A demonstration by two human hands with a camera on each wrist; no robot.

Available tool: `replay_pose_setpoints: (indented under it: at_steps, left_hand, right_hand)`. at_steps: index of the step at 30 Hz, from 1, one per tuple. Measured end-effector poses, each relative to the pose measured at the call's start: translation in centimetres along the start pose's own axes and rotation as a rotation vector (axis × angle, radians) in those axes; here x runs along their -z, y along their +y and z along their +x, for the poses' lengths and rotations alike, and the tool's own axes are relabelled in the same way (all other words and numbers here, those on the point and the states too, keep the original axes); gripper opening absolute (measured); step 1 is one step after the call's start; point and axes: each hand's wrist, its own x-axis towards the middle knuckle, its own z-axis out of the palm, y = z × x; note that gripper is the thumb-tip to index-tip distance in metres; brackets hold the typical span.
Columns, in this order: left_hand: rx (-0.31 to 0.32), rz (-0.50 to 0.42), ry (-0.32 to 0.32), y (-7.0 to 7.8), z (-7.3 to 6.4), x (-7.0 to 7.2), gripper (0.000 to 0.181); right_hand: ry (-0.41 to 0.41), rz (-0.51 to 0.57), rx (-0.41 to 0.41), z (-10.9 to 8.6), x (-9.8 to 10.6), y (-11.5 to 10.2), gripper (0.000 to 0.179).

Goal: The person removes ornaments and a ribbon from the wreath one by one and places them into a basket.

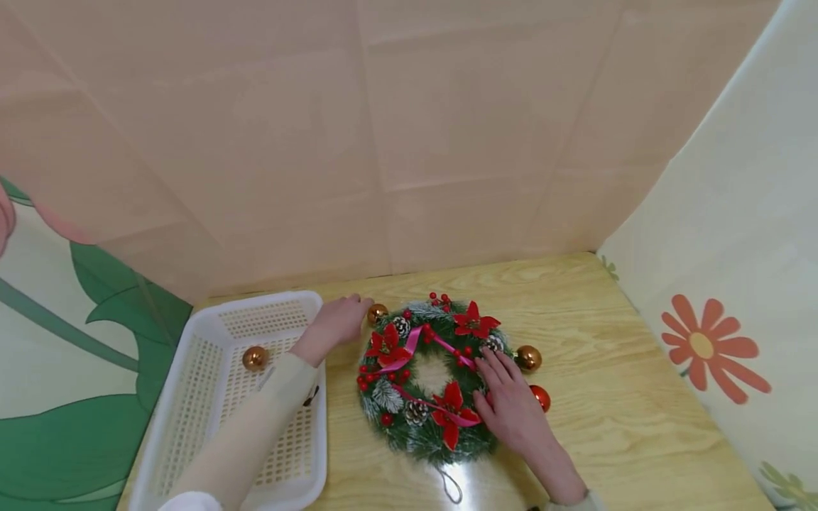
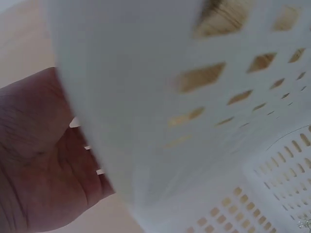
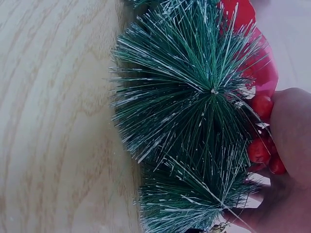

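Note:
A round wreath [image 1: 409, 447] lies on the table, with red poinsettias, berries, pinecones and pink ribbon on its green needles. My left hand [image 1: 339, 323] reaches across the basket's right rim and holds a shiny copper Christmas ball [image 1: 377, 314] at the wreath's upper left. In the left wrist view, the basket wall hides the fingertips of that hand [image 2: 48, 165]. My right hand [image 1: 514, 408] rests on the wreath's right side, fingers extended. Red berries [image 3: 260, 150] sit against it in the right wrist view. Beside the wreath's right edge are another copper ball [image 1: 528, 358] and a red ball [image 1: 540, 398].
A white perforated plastic basket [image 1: 322, 440] stands left of the wreath, with one copper ball [image 1: 255, 358] and a small dark item [image 1: 311, 396] in it. A hanging loop [image 1: 452, 490] sticks out at the wreath's front. A beige wall [image 1: 383, 142] closes off the table's back.

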Motion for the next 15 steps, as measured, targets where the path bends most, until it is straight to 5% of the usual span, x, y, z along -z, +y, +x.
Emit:
replay_pose_setpoints:
  at_steps: [6,15]
  left_hand:
    - [0.001,-0.052,-0.129,0.2,1.0,-0.6,0.052]
    - [0.004,0.025,-0.128,1.2,2.2,-0.8,0.048]
  right_hand:
    - [-0.005,0.003,-0.01,-0.1,0.0,-0.1,0.053]
    - [-0.003,0.005,-0.016,-0.1,0.0,-0.1,0.053]
